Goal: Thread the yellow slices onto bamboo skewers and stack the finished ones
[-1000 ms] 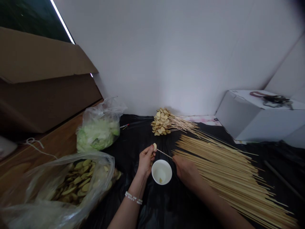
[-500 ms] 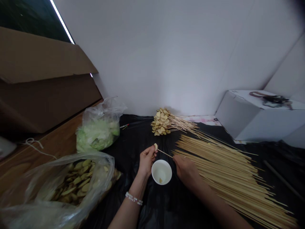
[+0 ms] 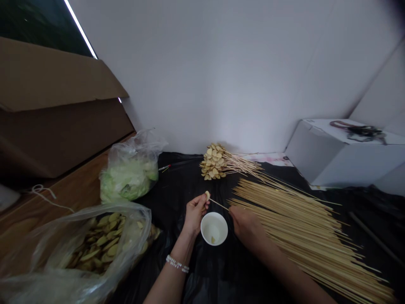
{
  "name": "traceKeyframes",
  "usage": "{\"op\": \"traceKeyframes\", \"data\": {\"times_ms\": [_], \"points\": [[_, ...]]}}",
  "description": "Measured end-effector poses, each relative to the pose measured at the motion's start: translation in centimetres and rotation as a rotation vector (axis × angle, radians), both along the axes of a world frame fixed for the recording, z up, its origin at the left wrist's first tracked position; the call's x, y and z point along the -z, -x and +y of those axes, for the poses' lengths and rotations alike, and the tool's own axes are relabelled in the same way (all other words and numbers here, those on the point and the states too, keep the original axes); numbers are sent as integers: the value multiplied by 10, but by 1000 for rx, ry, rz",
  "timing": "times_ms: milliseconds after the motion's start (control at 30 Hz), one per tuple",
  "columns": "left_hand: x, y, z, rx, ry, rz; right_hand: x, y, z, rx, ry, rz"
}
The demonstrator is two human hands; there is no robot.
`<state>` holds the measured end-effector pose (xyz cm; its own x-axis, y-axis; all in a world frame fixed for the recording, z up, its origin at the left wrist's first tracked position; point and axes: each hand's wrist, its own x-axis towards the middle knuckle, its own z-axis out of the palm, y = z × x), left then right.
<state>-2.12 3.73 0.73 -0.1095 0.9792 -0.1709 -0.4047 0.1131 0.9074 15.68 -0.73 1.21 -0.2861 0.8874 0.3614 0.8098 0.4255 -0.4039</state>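
Observation:
My left hand (image 3: 195,214) pinches a pale slice of food (image 3: 207,195) between finger and thumb. My right hand (image 3: 247,230) grips the end of a thin bamboo skewer (image 3: 219,204), whose tip meets the slice; I cannot tell if it pierces it. Just below them stands a white bowl (image 3: 214,228) with a small piece in it. A pile of loose bamboo skewers (image 3: 300,228) lies to the right of my right hand. Beyond them, a bundle of skewers loaded with slices (image 3: 212,162) lies on the black sheet. More slices fill a clear plastic bag (image 3: 101,240) at lower left.
A bag of shredded green cabbage (image 3: 129,177) stands beyond the slices. Black plastic sheeting (image 3: 180,190) covers the work surface, with a wooden board (image 3: 72,185) at left. A cardboard box (image 3: 53,105) stands at left, a white box (image 3: 344,156) at right, and a white wall behind.
My left hand and the slice have shifted slightly to the right, staying at the skewer's tip. My right hand has hardly moved.

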Motion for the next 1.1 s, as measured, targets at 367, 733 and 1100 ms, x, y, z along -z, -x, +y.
{"op": "traceKeyframes", "data": {"times_ms": [367, 733, 1100], "points": [[5, -5, -2, 24, -15, 42, 8, -2, 3, 19, -184, -195], [2, 1, -1, 50, -21, -48, -11, 0, 3, -58, 239, 150], [1, -1, -2, 44, -7, -15, 5, 0, -3, 4, -107, -159]]}}
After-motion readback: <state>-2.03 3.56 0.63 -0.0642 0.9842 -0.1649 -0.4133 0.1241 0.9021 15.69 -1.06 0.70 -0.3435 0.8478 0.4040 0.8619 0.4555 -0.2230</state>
